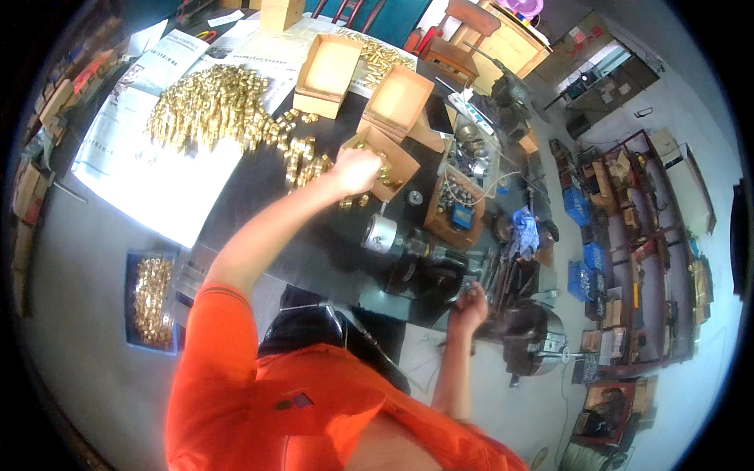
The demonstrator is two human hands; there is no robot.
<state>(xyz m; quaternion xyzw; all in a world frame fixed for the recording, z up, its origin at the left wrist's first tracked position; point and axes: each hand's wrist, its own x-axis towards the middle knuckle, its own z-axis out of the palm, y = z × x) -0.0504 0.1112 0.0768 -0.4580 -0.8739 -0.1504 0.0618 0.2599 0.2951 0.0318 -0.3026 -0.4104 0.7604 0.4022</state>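
Note:
My left hand (360, 169) reaches over the edge of a small open cardboard box (400, 163) with brass fittings in it. Its fingers dip in among the fittings and are mostly hidden. Loose brass fittings (305, 163) lie on the dark table beside this box, trailing from a big heap of brass fittings (210, 106) on spread newspaper (188, 182). My right hand (470, 308) is held with curled fingers at the near side of a dark bench machine (430, 271), whose pale round end (381, 233) faces the table. What those fingers hold is too small to tell.
Two more open cardboard boxes, one tall (320, 104) and one tilted (399, 100), stand farther back. A tray of metal parts (454, 224) sits behind the machine. On the floor at left is a blue bin (130, 314) of brass pieces. Shelving (640, 259) lines the right wall.

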